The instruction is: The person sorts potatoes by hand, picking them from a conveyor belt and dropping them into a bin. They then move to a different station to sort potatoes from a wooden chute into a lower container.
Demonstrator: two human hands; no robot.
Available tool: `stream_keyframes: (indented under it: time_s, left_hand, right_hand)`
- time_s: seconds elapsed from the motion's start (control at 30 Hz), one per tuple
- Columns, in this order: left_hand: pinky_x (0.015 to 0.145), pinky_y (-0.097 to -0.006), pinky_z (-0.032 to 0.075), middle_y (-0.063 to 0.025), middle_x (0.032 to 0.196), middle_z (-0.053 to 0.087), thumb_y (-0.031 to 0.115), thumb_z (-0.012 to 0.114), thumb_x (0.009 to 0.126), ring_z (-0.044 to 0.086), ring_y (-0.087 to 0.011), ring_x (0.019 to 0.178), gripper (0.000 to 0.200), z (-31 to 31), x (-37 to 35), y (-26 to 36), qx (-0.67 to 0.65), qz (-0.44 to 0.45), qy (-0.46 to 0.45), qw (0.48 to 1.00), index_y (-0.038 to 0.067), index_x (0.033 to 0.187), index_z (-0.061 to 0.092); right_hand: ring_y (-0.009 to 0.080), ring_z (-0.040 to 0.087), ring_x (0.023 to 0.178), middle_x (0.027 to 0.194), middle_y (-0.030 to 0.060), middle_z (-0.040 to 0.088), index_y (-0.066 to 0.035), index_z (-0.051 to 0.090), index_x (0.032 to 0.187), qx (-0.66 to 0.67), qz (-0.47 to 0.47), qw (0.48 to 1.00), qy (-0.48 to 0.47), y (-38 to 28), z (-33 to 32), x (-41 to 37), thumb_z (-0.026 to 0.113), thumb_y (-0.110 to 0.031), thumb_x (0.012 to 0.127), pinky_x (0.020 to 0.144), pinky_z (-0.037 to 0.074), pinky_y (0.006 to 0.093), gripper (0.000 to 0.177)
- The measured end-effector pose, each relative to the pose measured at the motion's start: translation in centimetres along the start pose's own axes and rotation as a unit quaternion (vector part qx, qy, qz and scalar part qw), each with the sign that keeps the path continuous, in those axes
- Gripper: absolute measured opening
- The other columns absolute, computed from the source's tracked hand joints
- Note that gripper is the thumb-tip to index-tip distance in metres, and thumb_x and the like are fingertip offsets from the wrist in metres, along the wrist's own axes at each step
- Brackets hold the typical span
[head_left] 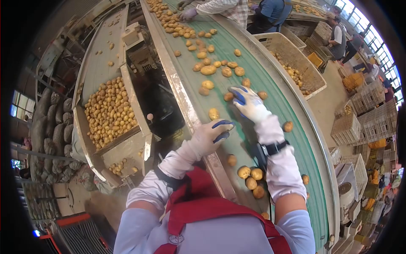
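My left hand (211, 136), in a white glove with blue fingertips, hovers over the near-left edge of the green conveyor belt (249, 144). Its fingers and thumb curve apart with nothing visible between them. Just above it on the belt lies a potato (214, 113). Further forward, my right hand (249, 105) reaches over the belt in a matching glove, fingers apart. One potato (228, 96) is right at its fingertips, and another potato (262, 95) lies beside its outer edge. Several potatoes (251, 183) rest on the belt between my forearms.
More potatoes (207, 70) lie up the belt, where a co-worker's gloved hand (188, 15) is among them. At left, a metal chute (144, 148) holds a potato heap. A plastic crate (311, 86) stands beyond the right rail. Stacked crates (368, 101) and people are farther right.
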State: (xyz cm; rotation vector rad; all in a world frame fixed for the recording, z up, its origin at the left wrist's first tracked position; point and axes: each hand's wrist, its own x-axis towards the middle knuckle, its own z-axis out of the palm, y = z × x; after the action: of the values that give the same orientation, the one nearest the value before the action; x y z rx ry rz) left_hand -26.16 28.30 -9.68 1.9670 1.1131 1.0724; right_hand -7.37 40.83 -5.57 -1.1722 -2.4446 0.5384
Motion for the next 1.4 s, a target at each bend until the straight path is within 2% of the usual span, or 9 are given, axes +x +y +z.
stream_keyframes:
  time_s: [0.1, 0.37, 0.5, 0.57, 0.63, 0.8, 1.1, 1.27, 1.4]
  left_hand:
    - [0.089, -0.0365, 0.051, -0.0147, 0.116, 0.062, -0.005, 0.064, 0.080, 0.063, -0.0307, 0.103, 0.043, 0.2, -0.5, 0.1, -0.004, 0.015, 0.019, 1.000, 0.006, 0.122, 0.060]
    - [0.096, -0.0335, 0.049, -0.0139, 0.119, 0.060, -0.007, 0.058, 0.082, 0.061, -0.0286, 0.112, 0.045, -1.1, -1.4, 0.9, -0.180, -0.076, 0.091, 0.976, 0.000, 0.127, 0.055]
    - [0.100, -0.0496, 0.048, -0.0138, 0.116, 0.061, 0.014, 0.053, 0.096, 0.057, -0.0320, 0.117, 0.034, 0.6, -3.1, 3.7, -0.726, -0.158, 0.155, 0.651, -0.001, 0.126, 0.055]
    - [0.097, -0.0526, 0.049, -0.0135, 0.118, 0.060, 0.033, 0.054, 0.098, 0.057, -0.0318, 0.116, 0.044, 3.1, -4.3, 4.0, -0.744, -0.164, 0.177, 0.623, 0.001, 0.128, 0.055]
    - [0.094, -0.0503, 0.052, -0.0117, 0.121, 0.059, 0.044, 0.052, 0.098, 0.060, -0.0309, 0.110, 0.052, 2.3, -4.7, 4.3, -0.875, -0.190, 0.075, 0.439, 0.003, 0.130, 0.054]
    - [0.058, -0.0226, 0.044, -0.0060, 0.122, 0.058, 0.036, 0.048, 0.101, 0.058, -0.0164, 0.085, 0.042, 0.7, -6.3, 3.3, -0.835, -0.228, 0.069, 0.496, 0.006, 0.132, 0.053]
    - [0.068, -0.0281, 0.051, -0.0072, 0.119, 0.054, 0.015, 0.054, 0.097, 0.056, -0.0187, 0.088, 0.034, 2.0, -5.3, 2.7, -0.780, -0.257, 0.110, 0.561, 0.006, 0.130, 0.051]
    - [0.092, -0.0404, 0.052, -0.0086, 0.125, 0.054, 0.019, 0.056, 0.097, 0.057, -0.0261, 0.110, 0.042, 2.4, -6.3, 3.0, -0.813, -0.201, 0.076, 0.541, 0.006, 0.136, 0.047]
    - [0.105, -0.0500, 0.044, -0.0122, 0.131, 0.051, 0.030, 0.055, 0.096, 0.053, -0.0337, 0.123, 0.049, 3.9, -8.0, 8.1, -0.816, -0.235, 0.078, 0.522, 0.003, 0.136, 0.044]
  right_hand:
    - [0.0366, 0.052, 0.118, 0.121, 0.0146, 0.058, -0.017, 0.059, 0.124, -0.217, 0.045, 0.975, -0.016, 1.5, 4.9, 0.9, 0.058, -0.022, 0.086, 0.098, 0.044, 0.0452, 0.039]
    - [0.0385, 0.055, 0.109, 0.114, 0.0189, 0.060, -0.011, 0.060, 0.124, -0.060, 0.111, 0.992, 0.000, 0.7, 0.4, -9.3, 0.063, -0.016, 0.082, 0.097, 0.043, 0.0457, 0.042]
    - [0.0353, 0.059, 0.112, 0.118, 0.0205, 0.062, -0.005, 0.058, 0.126, 0.107, 0.079, 0.991, 0.024, -9.1, -4.8, -9.7, 0.062, -0.017, 0.084, 0.099, 0.044, 0.0407, 0.044]
    - [0.0362, 0.056, 0.116, 0.125, 0.0198, 0.058, -0.006, 0.053, 0.132, 0.163, -0.076, 0.981, -0.077, -10.6, -5.6, -9.5, 0.062, -0.019, 0.085, 0.101, 0.043, 0.0411, 0.049]
    - [0.0372, 0.051, 0.122, 0.133, 0.0187, 0.053, -0.008, 0.051, 0.134, 0.111, -0.059, 0.987, -0.099, -10.2, -5.9, -7.2, 0.063, -0.021, 0.084, 0.105, 0.041, 0.0419, 0.054]
    - [0.0363, 0.044, 0.131, 0.143, 0.0165, 0.046, -0.016, 0.050, 0.138, -0.166, 0.120, 0.967, -0.153, 0.6, -1.6, 1.0, 0.062, -0.023, 0.083, 0.110, 0.036, 0.0449, 0.057]
    - [0.0333, 0.057, 0.111, 0.115, 0.0123, 0.059, -0.025, 0.057, 0.127, -0.343, 0.119, 0.925, -0.110, 1.0, 1.3, -3.8, 0.059, -0.019, 0.084, 0.094, 0.045, 0.0472, 0.043]
    - [0.0353, 0.062, 0.106, 0.109, 0.0182, 0.066, -0.011, 0.061, 0.123, 0.058, 0.134, 0.989, -0.004, -0.6, -3.9, -9.7, 0.061, -0.005, 0.079, 0.096, 0.048, 0.0423, 0.045]
    - [0.0363, 0.059, 0.110, 0.117, 0.0164, 0.063, -0.009, 0.055, 0.130, 0.073, 0.038, 0.996, 0.047, -11.1, -5.6, -14.4, 0.060, -0.006, 0.079, 0.098, 0.046, 0.0432, 0.051]
